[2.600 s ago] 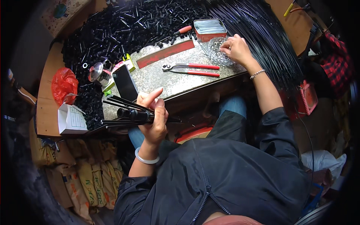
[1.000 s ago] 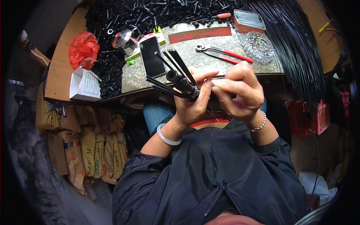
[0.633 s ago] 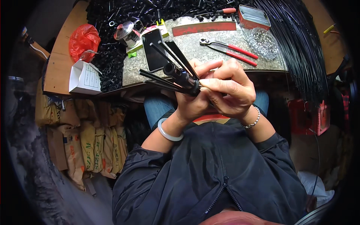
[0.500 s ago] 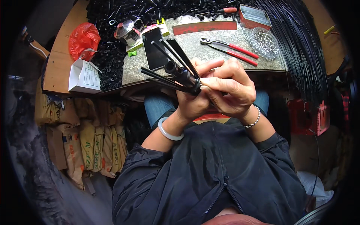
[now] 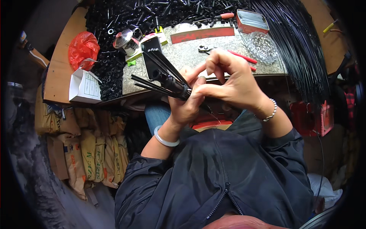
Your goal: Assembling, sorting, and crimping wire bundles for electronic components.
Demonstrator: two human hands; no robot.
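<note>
A black umbrella frame part [image 5: 173, 86], a tubular runner with several thin ribs fanning to the upper left, is in my left hand [image 5: 185, 105], closed around its lower end. A fine wire [image 5: 216, 116] trails from that end toward my lap. My right hand [image 5: 236, 78] is just right of it, fingers curved and apart, holding nothing I can see. Its thumb reaches close to the left thumb; whether they touch, I cannot tell. Behind the ribs lies a dark phone [image 5: 146, 63], partly covered. Red-handled pliers [image 5: 244, 57] lie beyond my right hand, which hides part of them.
Black plastic parts [image 5: 126, 17] heap along the table's back and left. Long black rods [image 5: 293, 42] hang over its right edge. Nearby are a glass bowl [image 5: 263, 47], a red tin [image 5: 251, 21], a red strip [image 5: 202, 35], a white box [image 5: 84, 86] and a red bag [image 5: 82, 49].
My right hand has drawn away from the runner, its pinch loosened and fingers spread. The left hand has shifted slightly left and down with the umbrella frame part; the trailing wire now shows.
</note>
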